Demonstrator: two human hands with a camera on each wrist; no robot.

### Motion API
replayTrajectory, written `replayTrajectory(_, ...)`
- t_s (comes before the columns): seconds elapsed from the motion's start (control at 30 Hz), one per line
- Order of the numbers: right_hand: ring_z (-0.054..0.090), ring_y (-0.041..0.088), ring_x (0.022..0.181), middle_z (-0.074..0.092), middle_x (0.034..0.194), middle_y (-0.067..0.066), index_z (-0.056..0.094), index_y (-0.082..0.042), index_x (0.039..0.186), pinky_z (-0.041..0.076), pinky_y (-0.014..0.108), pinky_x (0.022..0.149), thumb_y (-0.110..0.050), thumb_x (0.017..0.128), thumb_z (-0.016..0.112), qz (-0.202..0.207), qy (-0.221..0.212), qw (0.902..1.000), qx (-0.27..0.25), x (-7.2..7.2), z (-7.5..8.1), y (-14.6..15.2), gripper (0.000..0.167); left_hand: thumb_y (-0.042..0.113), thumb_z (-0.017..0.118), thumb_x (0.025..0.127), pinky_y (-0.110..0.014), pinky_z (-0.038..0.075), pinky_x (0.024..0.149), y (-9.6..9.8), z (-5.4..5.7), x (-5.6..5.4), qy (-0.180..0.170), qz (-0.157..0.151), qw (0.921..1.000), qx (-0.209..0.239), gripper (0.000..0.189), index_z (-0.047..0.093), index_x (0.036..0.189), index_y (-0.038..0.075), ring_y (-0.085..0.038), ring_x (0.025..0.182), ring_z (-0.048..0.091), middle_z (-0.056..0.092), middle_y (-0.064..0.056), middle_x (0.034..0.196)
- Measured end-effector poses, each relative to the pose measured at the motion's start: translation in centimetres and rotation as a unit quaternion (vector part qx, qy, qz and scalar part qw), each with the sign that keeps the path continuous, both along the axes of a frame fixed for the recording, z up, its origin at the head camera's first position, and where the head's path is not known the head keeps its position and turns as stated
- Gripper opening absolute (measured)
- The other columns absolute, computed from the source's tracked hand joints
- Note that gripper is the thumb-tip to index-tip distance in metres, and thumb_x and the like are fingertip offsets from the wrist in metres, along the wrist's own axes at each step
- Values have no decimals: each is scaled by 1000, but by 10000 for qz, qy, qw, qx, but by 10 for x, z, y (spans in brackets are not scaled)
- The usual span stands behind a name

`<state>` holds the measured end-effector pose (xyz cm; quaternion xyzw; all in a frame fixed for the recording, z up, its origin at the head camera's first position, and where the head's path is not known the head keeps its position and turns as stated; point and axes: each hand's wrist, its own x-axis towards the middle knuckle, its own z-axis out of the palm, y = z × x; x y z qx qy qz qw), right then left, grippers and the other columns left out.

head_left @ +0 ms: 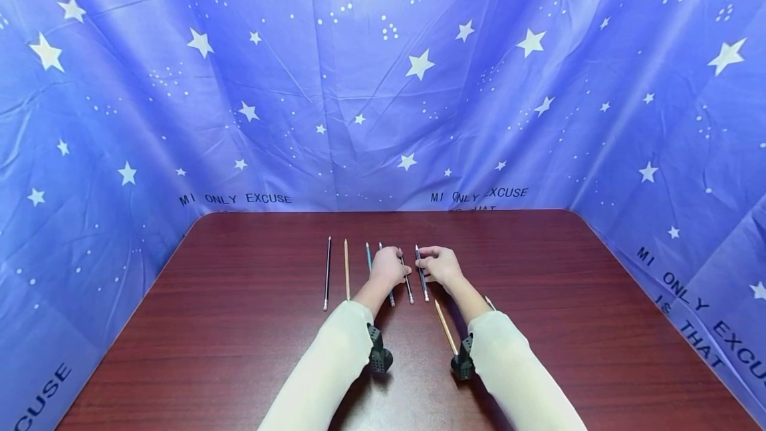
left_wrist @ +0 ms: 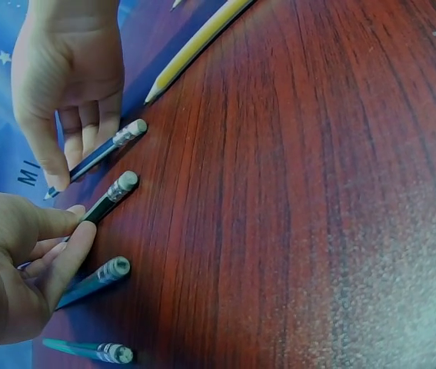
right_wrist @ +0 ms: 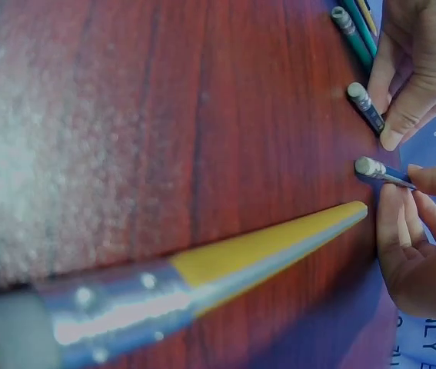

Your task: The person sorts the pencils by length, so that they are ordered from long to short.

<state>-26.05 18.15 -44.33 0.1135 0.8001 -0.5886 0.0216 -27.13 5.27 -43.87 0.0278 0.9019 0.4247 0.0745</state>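
Note:
My left hand [head_left: 387,267] pinches a dark pencil [left_wrist: 108,201] between thumb and fingers, its white eraser end toward me. Just to the right, my right hand [head_left: 443,266] holds a dark blue pencil [head_left: 423,286] between thumb and fingertips. Both pencils lie nearly parallel, tips toward the back of the table. Close on the left hand's other side are a blue-green pencil [left_wrist: 94,281] and a green one [left_wrist: 87,350], partly covered by the hand in the head view. A yellow pencil [right_wrist: 271,244] lies under the right forearm, nearer to me.
Farther left on the dark red wooden table [head_left: 239,324] lie a black pencil [head_left: 327,273] and a natural-coloured pencil [head_left: 346,268]. Another pencil tip [head_left: 489,302] shows beside the right sleeve. A blue star-printed curtain [head_left: 359,85] hangs around the table's back and sides.

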Motion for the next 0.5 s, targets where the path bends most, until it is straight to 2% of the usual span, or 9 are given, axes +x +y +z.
replayTrajectory(0.17, 55, 11, 57, 64, 75, 7, 61, 4, 115, 56, 25, 51, -1, 82, 63, 32, 51, 9996, 284, -2, -3, -1, 33, 8, 72, 80, -21, 54, 52, 0, 1, 1, 100, -39, 9999, -13, 38, 60, 115, 0, -16, 61, 68, 67, -12, 91)
replayTrajectory(0.33, 54, 10, 57, 65, 75, 5, 63, 2, 113, 55, 24, 49, -3, 83, 65, 72, 106, 9981, 595, -2, -5, -1, 31, 7, 72, 80, -20, 55, 51, 0, 0, 1, 57, -49, 10000, 63, 40, 60, 117, -1, -16, 60, 68, 67, -13, 93)
replayTrajectory(0.5, 53, 9, 56, 63, 73, 3, 63, 3, 112, 53, 23, 47, -4, 83, 65, 86, 138, 9973, 718, -3, -5, -2, 30, 7, 72, 80, -20, 54, 51, 0, 0, 1, 82, -56, 9999, 12, 40, 60, 117, -1, -16, 60, 68, 67, -12, 91)
